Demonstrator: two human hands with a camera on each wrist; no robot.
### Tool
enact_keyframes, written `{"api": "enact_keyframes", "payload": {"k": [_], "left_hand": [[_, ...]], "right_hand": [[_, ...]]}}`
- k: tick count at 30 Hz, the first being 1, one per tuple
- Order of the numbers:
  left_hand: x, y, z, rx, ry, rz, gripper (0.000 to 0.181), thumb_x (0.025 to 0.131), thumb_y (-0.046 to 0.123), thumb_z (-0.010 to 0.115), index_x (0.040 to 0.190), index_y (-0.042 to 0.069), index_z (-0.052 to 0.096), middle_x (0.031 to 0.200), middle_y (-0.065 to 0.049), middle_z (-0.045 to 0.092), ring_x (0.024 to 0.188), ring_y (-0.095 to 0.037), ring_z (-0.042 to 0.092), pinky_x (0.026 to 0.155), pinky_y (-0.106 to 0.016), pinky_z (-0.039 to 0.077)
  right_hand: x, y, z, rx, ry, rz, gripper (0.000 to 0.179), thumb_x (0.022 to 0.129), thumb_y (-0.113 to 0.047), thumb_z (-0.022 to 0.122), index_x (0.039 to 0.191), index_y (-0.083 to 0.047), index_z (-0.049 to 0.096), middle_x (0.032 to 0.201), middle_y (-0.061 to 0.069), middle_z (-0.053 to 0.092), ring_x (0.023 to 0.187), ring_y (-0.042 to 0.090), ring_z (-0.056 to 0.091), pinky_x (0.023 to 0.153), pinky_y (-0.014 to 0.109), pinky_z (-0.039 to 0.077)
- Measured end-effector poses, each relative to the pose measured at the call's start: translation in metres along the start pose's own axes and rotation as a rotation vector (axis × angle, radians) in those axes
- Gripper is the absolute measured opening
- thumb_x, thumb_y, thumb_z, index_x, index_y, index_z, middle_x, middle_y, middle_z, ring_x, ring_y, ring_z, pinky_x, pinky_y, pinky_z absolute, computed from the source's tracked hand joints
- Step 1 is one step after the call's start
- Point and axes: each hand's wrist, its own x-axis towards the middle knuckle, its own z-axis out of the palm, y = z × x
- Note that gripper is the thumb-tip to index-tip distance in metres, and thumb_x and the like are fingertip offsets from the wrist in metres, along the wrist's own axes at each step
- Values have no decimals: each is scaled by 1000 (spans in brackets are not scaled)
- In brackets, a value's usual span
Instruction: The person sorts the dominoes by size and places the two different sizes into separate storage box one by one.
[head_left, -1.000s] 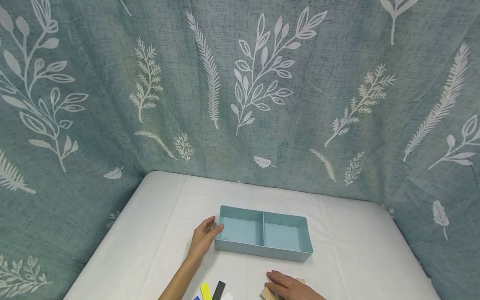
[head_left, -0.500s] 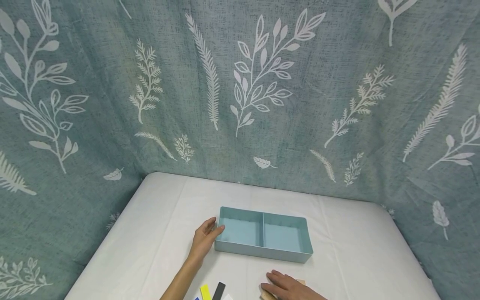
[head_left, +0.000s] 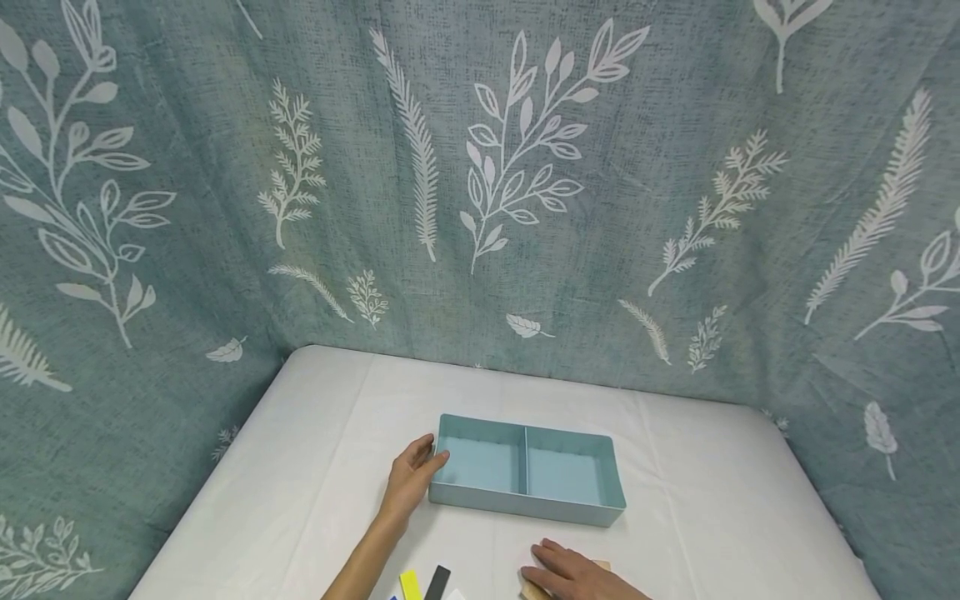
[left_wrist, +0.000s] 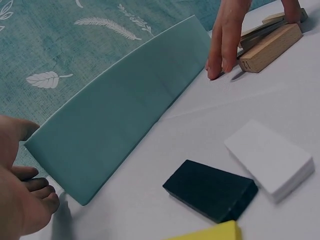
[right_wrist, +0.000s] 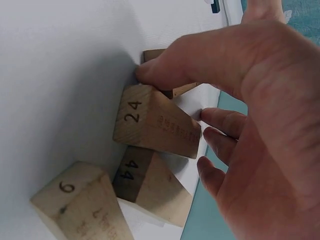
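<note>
A light-blue box (head_left: 517, 500) with two compartments, both bare inside, lies on the white cloth. At its left end my left hand (head_left: 408, 479) holds the short wall, thumb over the rim and fingers curled outside. In front of the box, my right hand (head_left: 573, 575) spreads low over several wooden blocks (head_left: 535, 591). The right wrist view shows a block marked 24 (right_wrist: 157, 120) between the thumb and the other fingers. The thumb tip overlaps another wooden block (right_wrist: 185, 91); the fingertips hang apart from block 24. Beside it lies a block marked 44 (right_wrist: 155, 187).
A further numbered wooden block (right_wrist: 82, 200) lies at the lower left of the right wrist view. Between the hands, near me, lie a black block (head_left: 437, 582), a yellow block (head_left: 410, 585) and a white block (left_wrist: 272, 157). A leaf-patterned curtain (head_left: 337, 167) hangs behind the table.
The right hand's fingers have shifted slightly over the wooden blocks. The left hand stays at the box's end, and the box keeps its place.
</note>
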Motion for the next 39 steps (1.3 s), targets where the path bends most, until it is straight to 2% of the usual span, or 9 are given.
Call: {"api": "enact_keyframes", "payload": {"k": [14,24,31,39], "left_hand": [[1,0,7,-26,1,26,55,94,9,60,142,-11,41,148,-31,39,137,-45,37,111,-52,35],[-1,0,10,-38,34,32,58,89,4,62,142,-10,43,148,-30,40,138,-45,37,111,-50,35],[-2,-3,12,-48,40,48,56,90,3,59,142,-10,42,148,-30,39,138,-44,37,111,-49,36],[0,-4,12,-39,55,37,54,90,4,58,141,-8,45,147,-28,42,137,-43,38,112,-50,35]], "right_hand": [[0,-1,1,-11,26,-10,60,99,-54,49,142,-13,52,142,23,51,132,37,48,101,44,49],[0,1,3,-30,72,-47,56,99,-52,51,138,-12,55,139,23,52,129,37,50,98,42,52],[0,3,3,-13,95,-71,53,99,-49,53,136,-10,56,139,24,53,129,37,50,98,41,52],[-1,3,2,39,70,-60,51,100,-46,54,136,-9,55,138,22,53,131,34,49,99,40,51]]}}
